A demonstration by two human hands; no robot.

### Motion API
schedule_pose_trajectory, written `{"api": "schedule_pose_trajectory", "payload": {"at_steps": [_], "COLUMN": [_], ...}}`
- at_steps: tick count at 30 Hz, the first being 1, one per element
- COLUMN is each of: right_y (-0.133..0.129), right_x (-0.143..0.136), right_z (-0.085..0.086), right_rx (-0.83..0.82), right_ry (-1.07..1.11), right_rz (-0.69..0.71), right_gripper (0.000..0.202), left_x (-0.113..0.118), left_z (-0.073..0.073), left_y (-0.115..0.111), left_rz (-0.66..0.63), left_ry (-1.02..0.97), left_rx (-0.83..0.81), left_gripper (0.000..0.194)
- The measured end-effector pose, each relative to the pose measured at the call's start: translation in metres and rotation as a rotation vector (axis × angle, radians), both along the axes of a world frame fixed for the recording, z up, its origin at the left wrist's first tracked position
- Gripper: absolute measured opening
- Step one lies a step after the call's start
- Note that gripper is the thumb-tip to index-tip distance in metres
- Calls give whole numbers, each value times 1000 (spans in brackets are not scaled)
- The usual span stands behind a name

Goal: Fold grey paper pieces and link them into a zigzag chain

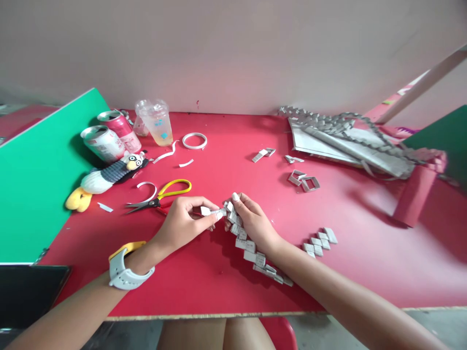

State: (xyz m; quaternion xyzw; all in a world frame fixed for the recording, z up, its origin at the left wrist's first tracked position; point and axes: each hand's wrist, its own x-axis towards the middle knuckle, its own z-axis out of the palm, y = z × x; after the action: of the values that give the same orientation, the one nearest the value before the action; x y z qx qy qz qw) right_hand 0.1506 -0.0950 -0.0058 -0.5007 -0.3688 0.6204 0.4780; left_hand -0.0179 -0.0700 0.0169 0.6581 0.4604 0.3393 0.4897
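Note:
My right hand [253,221] is closed around the upper end of a zigzag chain of folded paper links [250,248], whose tail hangs down toward the table's front edge. In a pinch between thumb and fingers, my left hand [188,221] holds a small folded paper strip [209,211] that meets the chain's end. Whether the strip is threaded into the last link cannot be made out. Just left of my left hand lie scissors [160,197] with yellow and red handles, blades apart. A short separate piece of paper chain [320,242] rests right of my right forearm.
Loose folded paper links [310,183] lie beyond my right hand. At the back left are two cans [104,143], plastic cups [158,124], a tape roll [194,141] and a plush toy [105,179]. A stack of papers [328,146] and a red cylinder [412,197] stand right.

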Motion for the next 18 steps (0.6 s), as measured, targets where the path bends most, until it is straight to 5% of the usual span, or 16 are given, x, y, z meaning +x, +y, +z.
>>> {"api": "schedule_pose_trajectory", "payload": {"at_steps": [11,18], "right_y": [-2,-4], "right_x": [-1,5], "right_z": [6,8], "right_rx": [146,273], "right_ry": [-161,-84], "right_rz": [-33,162], "right_gripper": [37,23], "left_x": [4,7], "left_z": [3,-6], "left_y": [-3,-8], "left_rz": [66,289], "left_ry": [-60,-273], "left_rx": [-90,-174], "left_gripper": [12,21]}}
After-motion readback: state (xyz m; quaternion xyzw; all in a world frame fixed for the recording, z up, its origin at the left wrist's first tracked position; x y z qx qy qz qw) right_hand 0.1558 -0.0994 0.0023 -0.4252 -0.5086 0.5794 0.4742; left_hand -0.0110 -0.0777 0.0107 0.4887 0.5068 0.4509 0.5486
